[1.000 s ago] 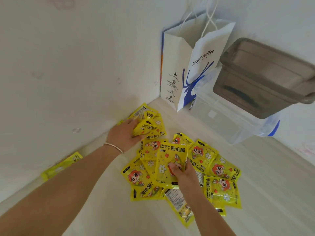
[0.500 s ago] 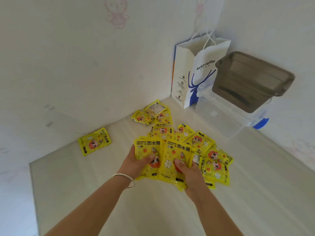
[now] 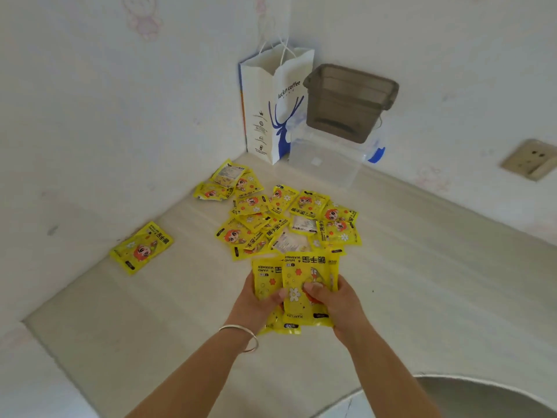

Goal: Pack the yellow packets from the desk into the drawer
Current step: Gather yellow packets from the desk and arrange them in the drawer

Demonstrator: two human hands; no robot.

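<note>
Both hands hold a small stack of yellow hand-warmer packets (image 3: pixel 297 276) above the pale desk (image 3: pixel 422 297). My left hand (image 3: pixel 256 306) grips the stack's left side, and my right hand (image 3: pixel 334 300) pinches its right side with the thumb on top. Beyond the hands, several more yellow packets (image 3: pixel 289 220) lie in a loose heap. A smaller cluster of packets (image 3: pixel 229 182) rests near the wall corner. One lone packet (image 3: pixel 141 247) lies by the left wall. No drawer is in view.
A white paper coffee bag (image 3: pixel 271 107) stands in the far corner. Beside it sits a clear plastic box (image 3: pixel 325 159) with a brown tub (image 3: pixel 349 101) on top. A wall socket (image 3: pixel 530 159) is at right. The desk's rounded front edge (image 3: pixel 452 378) is at lower right.
Both hands have drawn the held packets back from the heap toward me and pushed them together into one stack. The view has pulled back and shows more desk.
</note>
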